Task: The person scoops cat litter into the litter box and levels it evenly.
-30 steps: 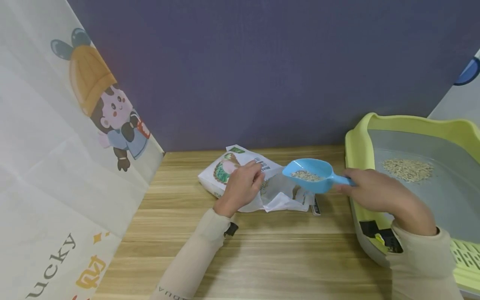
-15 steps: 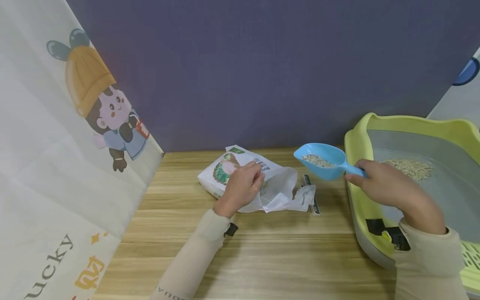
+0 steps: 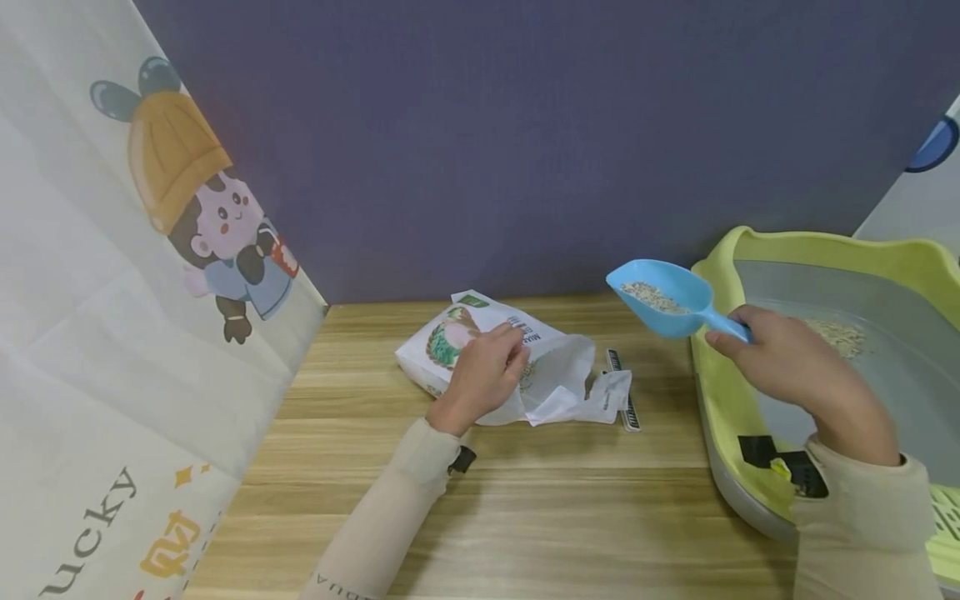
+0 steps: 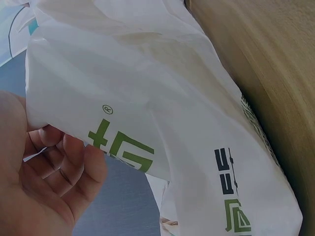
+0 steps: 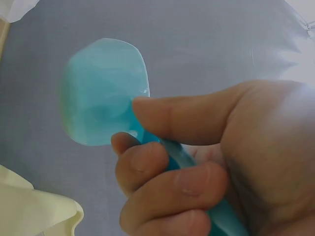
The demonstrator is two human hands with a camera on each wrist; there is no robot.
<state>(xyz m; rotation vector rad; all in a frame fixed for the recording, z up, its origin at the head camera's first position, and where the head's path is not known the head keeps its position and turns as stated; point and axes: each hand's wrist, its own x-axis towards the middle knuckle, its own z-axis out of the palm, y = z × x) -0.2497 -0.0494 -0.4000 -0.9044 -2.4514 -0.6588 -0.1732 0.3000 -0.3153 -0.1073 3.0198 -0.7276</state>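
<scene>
My right hand (image 3: 787,358) grips the handle of a light-blue scoop (image 3: 671,287), fingers wrapped round it in the right wrist view. Pale granules (image 3: 651,297) lie in the scoop's bowl, which is held up beside the left rim of the litter tray. My left hand (image 3: 483,371) pinches the edge of a white printed bag (image 3: 570,358) lying on its side, its torn mouth facing right. From the left wrist view, curled fingers (image 4: 59,162) show at the bag's edge. Some granules show inside the mouth.
A yellow-green and grey litter tray (image 3: 718,400) stands at the right, a heap of granules (image 3: 836,336) on its floor. Beside the bag's mouth lies a black-and-white strip (image 3: 632,410) on the wooden table (image 3: 570,500). A dark panel (image 3: 525,150) rises behind.
My right hand has carried the loaded scoop up and to the right, away from the bag's mouth toward the tray. The left hand and the bag have stayed in place.
</scene>
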